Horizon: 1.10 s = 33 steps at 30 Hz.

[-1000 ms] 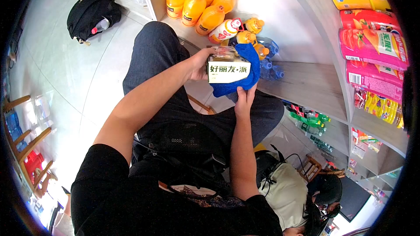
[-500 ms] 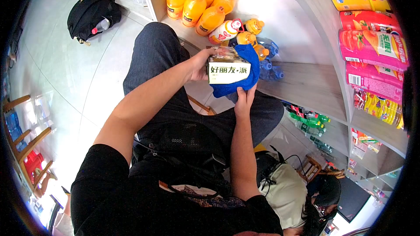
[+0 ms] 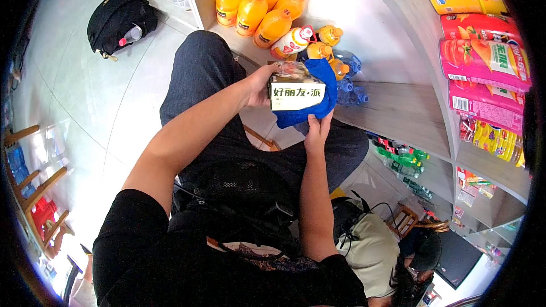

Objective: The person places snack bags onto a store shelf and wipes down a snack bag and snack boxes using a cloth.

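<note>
My left hand [image 3: 260, 86] grips the left side of a small box of pies [image 3: 297, 97], whose pale front panel carries large dark Chinese characters. Against the box's right side and underneath lies a blue cloth [image 3: 322, 92], bunched and folded. My right hand [image 3: 318, 128] pinches the lower edge of this cloth, its thumb on top and the other fingers partly hidden. Both hands hold the box and cloth above my bent knees, in front of the low shelf.
Orange juice jugs [image 3: 251, 13] and smaller bottles [image 3: 319, 50] stand on the shelf [image 3: 398, 111] ahead. Snack packs [image 3: 483, 57] fill shelves at right. A black backpack [image 3: 122, 23] lies on the floor at left. Another person [image 3: 372, 250] is close at lower right.
Box, cloth and both hands stay almost in the same place. The person at lower right has shifted their head slightly.
</note>
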Motion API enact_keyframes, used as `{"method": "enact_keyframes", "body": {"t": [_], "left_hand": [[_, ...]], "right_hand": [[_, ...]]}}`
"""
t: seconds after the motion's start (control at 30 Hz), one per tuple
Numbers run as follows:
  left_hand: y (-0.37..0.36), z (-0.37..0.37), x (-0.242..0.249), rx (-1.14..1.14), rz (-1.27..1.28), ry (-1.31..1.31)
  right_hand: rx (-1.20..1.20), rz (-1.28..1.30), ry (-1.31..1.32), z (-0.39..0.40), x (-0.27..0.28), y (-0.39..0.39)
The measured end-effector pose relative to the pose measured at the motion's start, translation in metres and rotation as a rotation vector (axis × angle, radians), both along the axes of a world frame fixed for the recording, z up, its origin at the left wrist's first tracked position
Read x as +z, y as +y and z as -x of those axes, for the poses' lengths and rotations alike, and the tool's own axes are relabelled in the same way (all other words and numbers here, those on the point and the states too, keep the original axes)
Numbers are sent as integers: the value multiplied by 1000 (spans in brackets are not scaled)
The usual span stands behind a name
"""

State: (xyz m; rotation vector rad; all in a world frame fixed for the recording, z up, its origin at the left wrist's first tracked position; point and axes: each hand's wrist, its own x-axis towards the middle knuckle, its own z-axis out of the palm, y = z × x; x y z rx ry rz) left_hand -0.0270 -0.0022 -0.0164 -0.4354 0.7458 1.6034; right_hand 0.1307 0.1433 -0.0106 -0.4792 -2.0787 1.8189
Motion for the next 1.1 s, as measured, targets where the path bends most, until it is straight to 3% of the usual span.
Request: {"method": "enact_keyframes", "body": {"t": [0.93,1.1], "left_hand": [[-3,2,19,-2,-13,-8],[0,1,9,23,-10,5]], "right_hand": [[-13,34,-11,2,4,-6],[-36,-112,-2,2,2,-6]]}}
